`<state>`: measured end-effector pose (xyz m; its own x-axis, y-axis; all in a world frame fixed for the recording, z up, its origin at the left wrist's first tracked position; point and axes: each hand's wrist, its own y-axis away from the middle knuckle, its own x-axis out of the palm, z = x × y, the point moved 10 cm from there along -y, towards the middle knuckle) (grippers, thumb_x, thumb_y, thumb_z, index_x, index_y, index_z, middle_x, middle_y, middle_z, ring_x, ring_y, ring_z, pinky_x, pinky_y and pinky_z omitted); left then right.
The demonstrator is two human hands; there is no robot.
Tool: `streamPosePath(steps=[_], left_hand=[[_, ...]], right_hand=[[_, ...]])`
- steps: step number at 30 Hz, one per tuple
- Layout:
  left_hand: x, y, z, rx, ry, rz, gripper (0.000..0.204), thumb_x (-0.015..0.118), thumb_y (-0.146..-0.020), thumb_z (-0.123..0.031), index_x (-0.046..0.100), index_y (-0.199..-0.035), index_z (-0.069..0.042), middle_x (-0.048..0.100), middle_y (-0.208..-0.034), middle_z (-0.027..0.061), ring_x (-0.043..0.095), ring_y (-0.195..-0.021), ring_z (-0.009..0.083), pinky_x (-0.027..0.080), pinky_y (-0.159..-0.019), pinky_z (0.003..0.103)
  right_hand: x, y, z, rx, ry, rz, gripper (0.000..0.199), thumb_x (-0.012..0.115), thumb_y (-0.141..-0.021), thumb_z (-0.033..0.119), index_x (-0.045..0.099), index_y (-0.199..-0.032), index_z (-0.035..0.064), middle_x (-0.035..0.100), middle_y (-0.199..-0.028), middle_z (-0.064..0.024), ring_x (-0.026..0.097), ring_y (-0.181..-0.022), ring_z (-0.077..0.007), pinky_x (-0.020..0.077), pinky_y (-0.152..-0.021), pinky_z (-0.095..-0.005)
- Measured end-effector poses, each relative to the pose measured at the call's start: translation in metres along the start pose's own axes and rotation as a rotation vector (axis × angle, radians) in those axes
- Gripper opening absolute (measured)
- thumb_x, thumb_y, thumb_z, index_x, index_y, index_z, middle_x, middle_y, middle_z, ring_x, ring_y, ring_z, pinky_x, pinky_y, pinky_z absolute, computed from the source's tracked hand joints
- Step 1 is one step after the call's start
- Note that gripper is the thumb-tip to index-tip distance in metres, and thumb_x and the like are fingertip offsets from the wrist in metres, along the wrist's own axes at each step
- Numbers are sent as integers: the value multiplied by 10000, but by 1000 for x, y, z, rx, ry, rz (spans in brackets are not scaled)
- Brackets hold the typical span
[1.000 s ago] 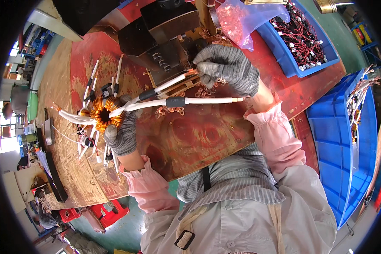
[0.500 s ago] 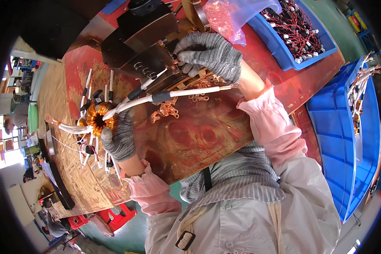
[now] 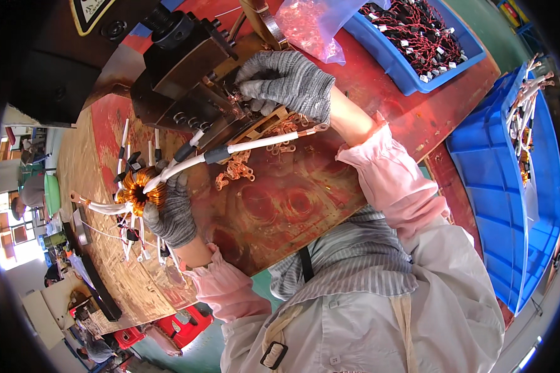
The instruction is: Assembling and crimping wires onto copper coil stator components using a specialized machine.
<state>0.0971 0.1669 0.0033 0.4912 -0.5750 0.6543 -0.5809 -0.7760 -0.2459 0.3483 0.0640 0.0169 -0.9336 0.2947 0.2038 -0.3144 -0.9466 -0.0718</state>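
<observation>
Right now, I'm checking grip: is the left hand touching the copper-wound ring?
Touching. The head view shows the gloved left hand against the copper-wound ring, thumb at its lower edge.

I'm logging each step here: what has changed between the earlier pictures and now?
The right hand has moved left and forward to the black machine, taking one white cable along; that cable's end is now hidden. The left hand, still holding the wound coil, has brought it nearer the machine. No new hold or release shows. The second white cable stays outside the machine; the blue tray is unmoved.
</observation>
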Motion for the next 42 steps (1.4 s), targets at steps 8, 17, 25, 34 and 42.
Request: streamPosePath(steps=[8,17,25,34,42], left_hand=[[7,0,1,13,60,5,574,710,-676,-225,468,-1159,-30,529,-1120,149,491,-1063,348,399,-929,484],[7,0,5,-41,60,-12,540,705,-680,-227,489,-1134,-31,540,-1097,152,489,-1061,352,401,-930,477],[10,-1,3,-10,50,28,586,695,-684,-224,446,-1172,-17,505,-1146,167,477,-1074,358,409,-928,465],[-2,0,5,-31,44,-12,615,698,-679,-233,428,-1182,-4,491,-1144,211,471,-1079,367,396,-939,468],[16,1,-1,24,47,39,584,702,-666,-232,465,-1157,-21,527,-1123,126,506,-1041,318,370,-963,470]], right_hand=[[3,0,-1,-7,12,-17,170,621,-782,89,593,-926,2,623,-791,-77,607,-618,-135,511,-538,-240],[-1,-2,-3,-26,45,-30,186,624,-785,116,590,-924,-3,619,-783,-81,602,-607,-133,501,-529,-238],[-18,1,-1,-58,-2,-157,227,614,-800,155,573,-950,-10,612,-786,-83,596,-602,-129,487,-510,-237],[-28,7,6,-85,13,-218,228,597,-824,164,564,-979,0,596,-756,-43,579,-609,-103,480,-518,-207],[-29,22,15,-122,42,-260,221,581,-825,186,567,-954,7,584,-718,-39,562,-582,-97,462,-500,-219]])
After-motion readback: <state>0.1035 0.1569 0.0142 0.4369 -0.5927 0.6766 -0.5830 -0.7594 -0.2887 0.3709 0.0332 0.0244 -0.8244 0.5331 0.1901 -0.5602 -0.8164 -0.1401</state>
